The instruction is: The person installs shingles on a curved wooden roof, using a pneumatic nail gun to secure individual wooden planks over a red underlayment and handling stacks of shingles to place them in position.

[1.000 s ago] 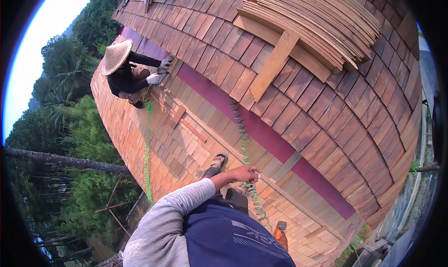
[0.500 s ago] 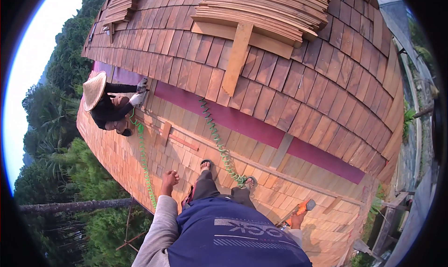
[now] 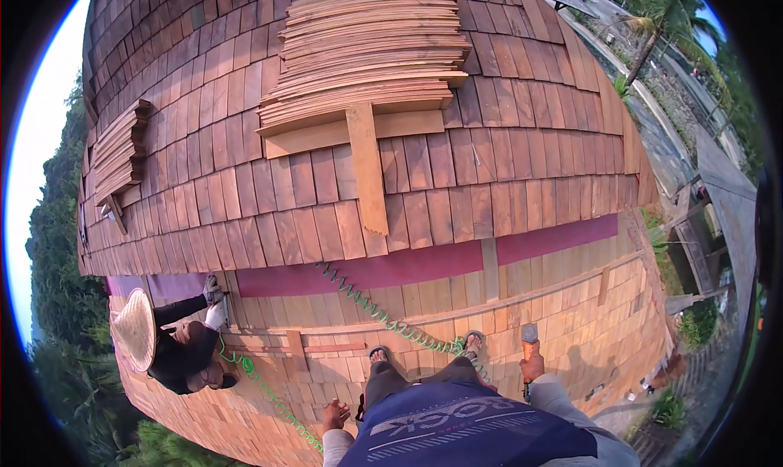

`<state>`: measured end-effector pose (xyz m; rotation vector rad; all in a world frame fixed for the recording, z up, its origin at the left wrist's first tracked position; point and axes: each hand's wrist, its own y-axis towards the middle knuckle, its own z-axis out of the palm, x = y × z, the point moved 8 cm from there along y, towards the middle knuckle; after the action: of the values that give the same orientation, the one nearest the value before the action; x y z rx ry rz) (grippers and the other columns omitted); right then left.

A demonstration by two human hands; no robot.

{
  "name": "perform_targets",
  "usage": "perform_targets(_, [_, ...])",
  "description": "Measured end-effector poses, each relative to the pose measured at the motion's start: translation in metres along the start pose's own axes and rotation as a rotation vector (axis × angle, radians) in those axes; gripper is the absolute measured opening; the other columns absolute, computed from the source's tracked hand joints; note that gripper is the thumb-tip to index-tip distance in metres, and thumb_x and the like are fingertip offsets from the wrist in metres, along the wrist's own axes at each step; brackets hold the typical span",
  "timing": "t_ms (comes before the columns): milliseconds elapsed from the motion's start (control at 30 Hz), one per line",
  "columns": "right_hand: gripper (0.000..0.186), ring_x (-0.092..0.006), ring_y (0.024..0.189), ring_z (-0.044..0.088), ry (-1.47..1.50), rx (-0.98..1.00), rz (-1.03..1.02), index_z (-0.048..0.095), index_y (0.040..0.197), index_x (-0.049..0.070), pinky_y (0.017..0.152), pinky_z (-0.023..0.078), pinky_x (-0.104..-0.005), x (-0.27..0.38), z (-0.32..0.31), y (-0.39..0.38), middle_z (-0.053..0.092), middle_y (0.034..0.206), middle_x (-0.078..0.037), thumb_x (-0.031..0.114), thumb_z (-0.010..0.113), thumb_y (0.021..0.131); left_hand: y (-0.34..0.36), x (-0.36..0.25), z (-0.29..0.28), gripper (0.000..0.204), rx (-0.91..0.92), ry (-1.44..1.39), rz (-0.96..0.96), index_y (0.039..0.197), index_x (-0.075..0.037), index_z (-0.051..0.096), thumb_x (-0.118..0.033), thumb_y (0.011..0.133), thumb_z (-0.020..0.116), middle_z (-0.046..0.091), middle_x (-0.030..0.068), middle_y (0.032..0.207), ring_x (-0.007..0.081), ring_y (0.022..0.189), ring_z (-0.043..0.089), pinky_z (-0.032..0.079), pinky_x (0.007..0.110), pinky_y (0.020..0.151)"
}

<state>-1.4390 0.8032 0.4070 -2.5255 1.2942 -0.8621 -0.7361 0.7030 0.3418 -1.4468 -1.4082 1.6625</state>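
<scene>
Here the person stands on a steep roof of reddish-brown wooden shingles (image 3: 424, 190), sandalled feet side by side on the lighter, newer courses low on the slope. The right hand (image 3: 533, 369) is closed around the orange-handled nail gun (image 3: 529, 345), which stands nearly upright in the fist with its dark head above the knuckles, just to the right of the right foot. The fingers wrap the handle fully; the tool sits inside the grip, not beside it. A green coiled air hose (image 3: 383, 314) runs across the shingles from the purple strip of underlay (image 3: 424, 263) down to the feet and ends close to the tool; whether it joins the tool cannot be made out.

The left hand (image 3: 332, 416) hangs low beside the left leg, fingers loosely spread and holding nothing. A second length of green coiled hose (image 3: 269, 398) passes just to its left without touching it.

Up the slope, a tall stack of loose pale wooden shingles (image 3: 371, 51) rests on a plank bracket (image 3: 367, 169) fixed to the roof, well apart from both hands. A smaller stack (image 3: 118, 153) lies at the left edge. Lower left, another person in a conical straw hat (image 3: 134, 340) and dark clothes crouches on the roof, gloved hands at the edge of the underlay.
</scene>
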Motion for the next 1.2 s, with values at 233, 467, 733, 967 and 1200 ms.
perform_targets(233, [0.098,-0.0459,0.108,0.066,0.056,0.176,-0.122,0.011,0.160,0.012,0.092,0.054,-0.0489,0.093,0.068,-0.097,0.066,0.118,-0.031,0.015,0.071,0.083,0.065,-0.131,-0.104,0.014,-0.017,-0.037,0.143,0.099,-0.009,0.051,-0.022,0.099,0.055,0.058,0.0058,0.074,0.0173,0.057,0.058,0.047,0.031,0.046])
perform_targets(467, [0.098,-0.0488,0.116,0.061,0.183,0.247,-0.224,0.007,0.161,0.010,0.097,0.051,-0.0494,0.134,0.097,-0.148,0.063,0.125,-0.032,0.013,0.068,0.084,0.083,-0.232,-0.078,0.022,0.059,-0.007,0.377,0.105,-0.006,0.056,-0.028,0.101,0.059,0.063,0.0048,0.081,0.0164,0.065,0.063,0.048,0.028,0.051])
perform_targets(733, [0.089,-0.0465,0.103,0.067,0.208,0.184,0.187,0.013,0.154,0.001,0.083,0.055,-0.0489,0.025,0.145,-0.162,0.066,0.114,-0.032,0.013,0.067,0.085,0.027,-0.152,0.017,0.024,0.218,0.465,0.221,0.101,-0.005,0.061,-0.030,0.100,0.061,0.067,0.0065,0.088,0.0192,0.073,0.066,0.054,0.033,0.063])
perform_targets(967, [0.064,-0.0539,0.094,0.066,0.511,0.000,0.424,0.021,0.135,-0.001,0.080,0.054,-0.0538,-0.013,0.184,-0.157,0.063,0.103,-0.041,0.008,0.061,0.085,0.035,-0.138,-0.001,0.033,0.167,0.731,0.146,0.120,-0.003,0.058,-0.026,0.098,0.063,0.068,0.0092,0.097,0.0185,0.085,0.065,0.053,0.034,0.073])
perform_targets(1200, [0.061,-0.0474,0.099,0.068,0.705,-0.076,0.602,0.024,0.131,0.001,0.081,0.055,-0.0499,-0.050,0.220,-0.161,0.064,0.108,-0.034,0.010,0.063,0.085,-0.015,-0.226,0.156,0.042,0.436,0.913,0.526,0.131,-0.002,0.058,-0.024,0.096,0.064,0.067,0.0089,0.101,0.0144,0.093,0.062,0.052,0.031,0.078])
